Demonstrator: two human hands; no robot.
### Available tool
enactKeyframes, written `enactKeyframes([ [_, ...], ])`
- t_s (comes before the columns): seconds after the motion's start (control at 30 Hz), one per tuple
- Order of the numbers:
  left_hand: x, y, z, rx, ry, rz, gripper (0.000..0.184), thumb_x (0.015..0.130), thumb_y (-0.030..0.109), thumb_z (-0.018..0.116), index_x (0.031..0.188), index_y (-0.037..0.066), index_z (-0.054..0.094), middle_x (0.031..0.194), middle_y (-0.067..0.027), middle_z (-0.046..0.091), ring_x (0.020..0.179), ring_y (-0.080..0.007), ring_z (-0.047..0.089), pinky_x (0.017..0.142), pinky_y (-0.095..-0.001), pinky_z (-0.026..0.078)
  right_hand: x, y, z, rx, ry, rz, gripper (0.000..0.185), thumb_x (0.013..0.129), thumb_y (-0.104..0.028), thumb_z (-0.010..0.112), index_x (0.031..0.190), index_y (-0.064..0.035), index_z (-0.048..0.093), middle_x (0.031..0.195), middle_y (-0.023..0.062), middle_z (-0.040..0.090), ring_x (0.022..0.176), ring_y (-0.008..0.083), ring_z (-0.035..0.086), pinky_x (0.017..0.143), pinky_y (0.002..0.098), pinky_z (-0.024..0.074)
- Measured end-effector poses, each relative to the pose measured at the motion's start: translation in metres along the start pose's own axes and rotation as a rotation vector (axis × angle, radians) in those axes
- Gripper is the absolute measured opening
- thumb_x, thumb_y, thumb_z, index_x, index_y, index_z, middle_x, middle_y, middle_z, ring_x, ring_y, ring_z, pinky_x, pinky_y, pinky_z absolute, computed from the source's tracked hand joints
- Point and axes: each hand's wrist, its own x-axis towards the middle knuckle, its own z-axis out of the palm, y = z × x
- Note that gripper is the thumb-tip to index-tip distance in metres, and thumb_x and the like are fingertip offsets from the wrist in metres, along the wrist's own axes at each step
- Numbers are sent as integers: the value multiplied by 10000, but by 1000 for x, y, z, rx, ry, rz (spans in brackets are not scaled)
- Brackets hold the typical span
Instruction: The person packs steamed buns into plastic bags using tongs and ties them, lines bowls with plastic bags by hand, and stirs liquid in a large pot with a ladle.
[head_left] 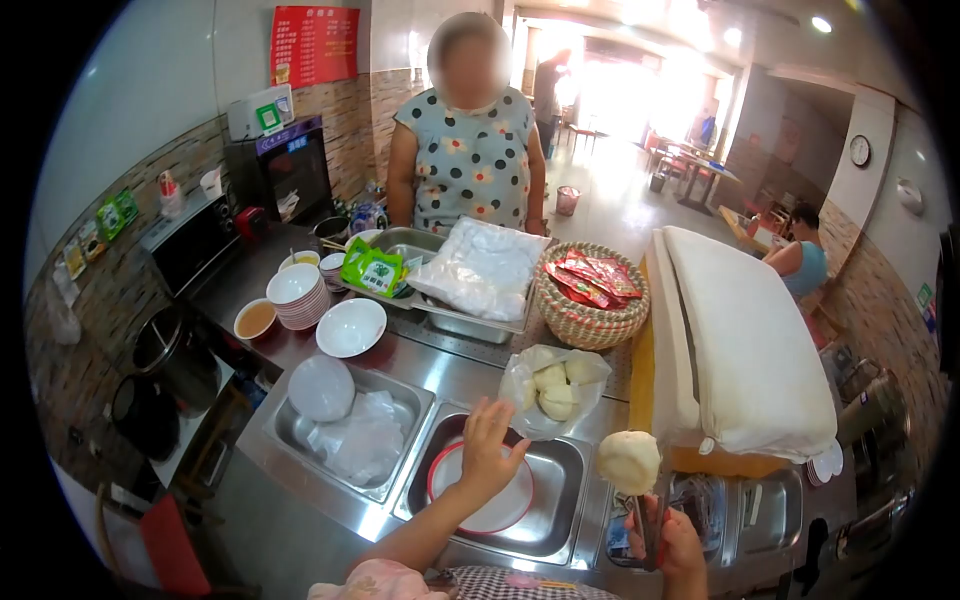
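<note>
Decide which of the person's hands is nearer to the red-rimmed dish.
Left. The left hand, open, is over the far side of the dish; the right hand is off to its right, holding tongs with a bun.

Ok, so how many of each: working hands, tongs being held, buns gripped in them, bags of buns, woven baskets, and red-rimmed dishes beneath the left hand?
Hands, left hand and right hand: 2
Held tongs: 1
Gripped bun: 1
Bag of buns: 1
Woven basket: 1
Red-rimmed dish: 1
Total: 7
</note>
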Motion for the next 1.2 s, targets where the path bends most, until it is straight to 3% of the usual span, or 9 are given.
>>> enactKeyframes([
  [0.33,8,21,9,-95,-96,80,595,724,189,695,1265,65,479,1250,-153,457,1219,-384,365,994,-468,311,-16,10,0,57,48,-79,656,831,-355,647,1320,-8,381,1063,199,548,764,217,536,599,315,456],
  [0.6,9,32,26,-117,-151,207,593,739,190,679,1276,57,463,1259,-157,458,1219,-376,374,1008,-458,304,-25,7,-7,41,144,-49,696,795,-397,674,1310,-19,399,1013,193,561,728,225,535,567,325,447],
  [1.2,1,10,9,-39,-128,99,561,715,124,692,1233,42,493,1221,-157,485,1187,-394,402,991,-461,336,-22,24,-33,114,100,43,739,784,-370,687,1343,-14,359,1040,204,552,750,232,554,583,335,459],
])
